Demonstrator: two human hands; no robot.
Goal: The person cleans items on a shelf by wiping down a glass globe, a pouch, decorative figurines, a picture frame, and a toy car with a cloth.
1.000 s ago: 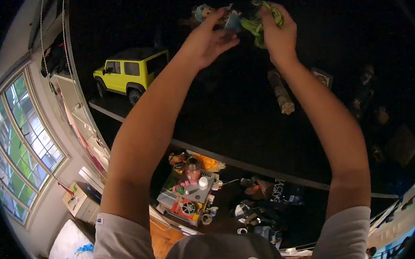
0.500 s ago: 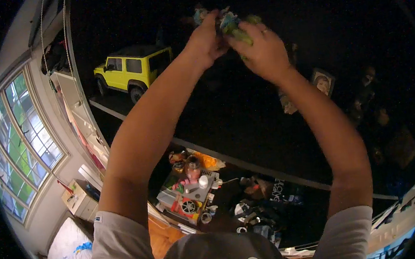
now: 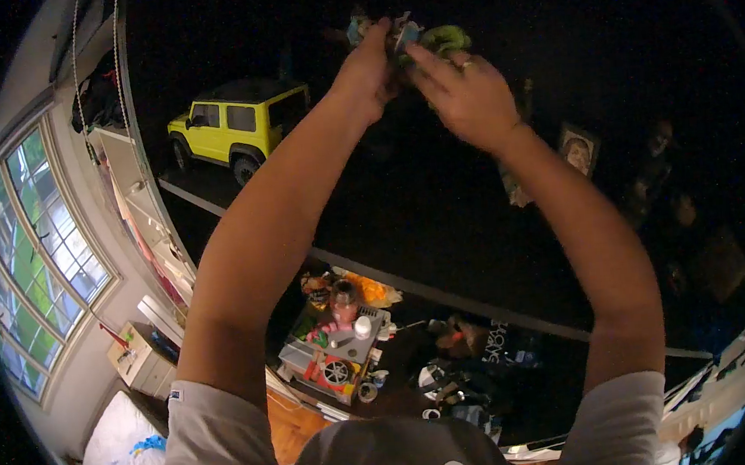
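Note:
Near the top centre, my left hand (image 3: pixel 368 75) is closed round a small figurine (image 3: pixel 361 28) with light blue and pale parts. My right hand (image 3: pixel 471 96) presses a bright green cloth (image 3: pixel 447 39) against the figurine's right side, fingers together. The cloth bunches above the right fingers. Part of the figurine is hidden behind both hands. Left of my left forearm, a yellow toy car (image 3: pixel 231 126) with a black roof stands on the dark shelf (image 3: pixel 371 215).
A small framed picture (image 3: pixel 578 149) and dim figures (image 3: pixel 649 174) stand to the right. Below the shelf edge (image 3: pixel 446 295) lies a lower surface with a grey box (image 3: pixel 346 351), a white-capped jar and dark items. A window (image 3: pixel 45 247) is at the left.
My right hand has come left with the green cloth, from apart to against the figurine. My left hand has closed round the figurine. The framed picture has come into fuller view.

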